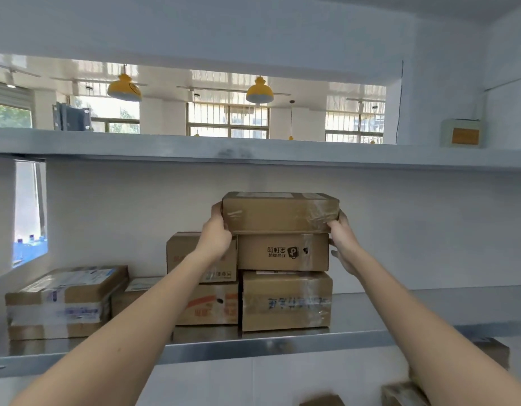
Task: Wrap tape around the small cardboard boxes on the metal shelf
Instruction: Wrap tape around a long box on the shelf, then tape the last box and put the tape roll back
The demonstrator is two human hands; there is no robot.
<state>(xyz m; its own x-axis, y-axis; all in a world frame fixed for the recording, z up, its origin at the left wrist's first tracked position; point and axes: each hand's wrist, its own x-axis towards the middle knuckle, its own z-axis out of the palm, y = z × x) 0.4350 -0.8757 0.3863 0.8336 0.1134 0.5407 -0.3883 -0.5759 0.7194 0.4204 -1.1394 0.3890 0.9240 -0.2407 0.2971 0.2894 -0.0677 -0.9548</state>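
Top box (279, 212): a flat, wide cardboard carton, brown and matte, with glossy clear tape crinkling over both ends; it is sitting on the highest point of the right-hand stack, gripped at its two ends.
Left hand (216, 230): grasping the left end of the top box, thumb curling over the front lower edge, fingers going behind it.
Right hand (342, 238): grasping the right end of the top box, fingers wrapping onto its taped front corner.
Logo box (282, 252): a squarer carton directly under the top box, plain cardboard with a dark printed logo and characters showing upside down.
Base box (287, 300): the largest of the right-hand stack, resting on the shelf, with blue print blurring under shiny tape.
Left stack: two cartons, an upper one (180, 250) partly hiding behind the left forearm and a lower one (212, 303) carrying orange print.
Far-left box (62, 300): a low, broad carton banded with white tape and a blue-printed label, lying flat on the shelf.
Small box (136, 291): a carton wedging between the far-left box and the left stack, mostly hidden.
Box count: seven on the shelf.
Shelf (370, 338): smooth grey metal with a reflective front lip, running wall to wall.
Lamps: two yellow dome pendants (124, 87) hanging beyond the upper opening.
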